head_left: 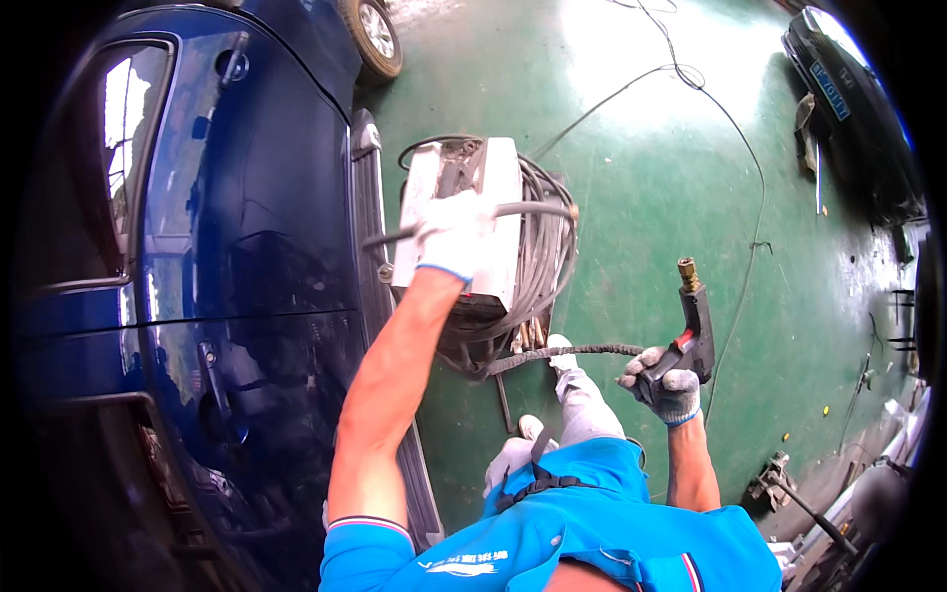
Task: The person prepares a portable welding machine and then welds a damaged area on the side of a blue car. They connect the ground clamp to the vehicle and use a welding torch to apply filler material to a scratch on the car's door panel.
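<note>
I judge that I am at a handling step, the pistol-shaped tool [702, 331] readied in my right fingers [681, 385] while my left fingers [459, 232] attend to the bar [538, 208] over the white machine [501, 266]. The next move, as I read it, calls for a steady right grip and slack in the thick hose [597, 349], so that it does not tug; my left fingers would need a sure hold before any load goes on the bar.

My right fingers are closed round the grip of the black tool, near the red part on its side. Its brass tip [688, 274] points away from me, beyond those fingers. The wrapped hose leads off to their left, toward the machine.

My left fingers, in a white glove, lie across the grey bar, which shows on both sides of them. The glove is blurred and washed out, so I cannot tell how tightly they close, or whether they truly grip it.

The machine sits right below my left fingers, with coiled cables [550, 266] hanging just to their right. To the left of those same fingers stands a blue car [286, 197], and green floor [631, 207] lies between my two hands.
</note>
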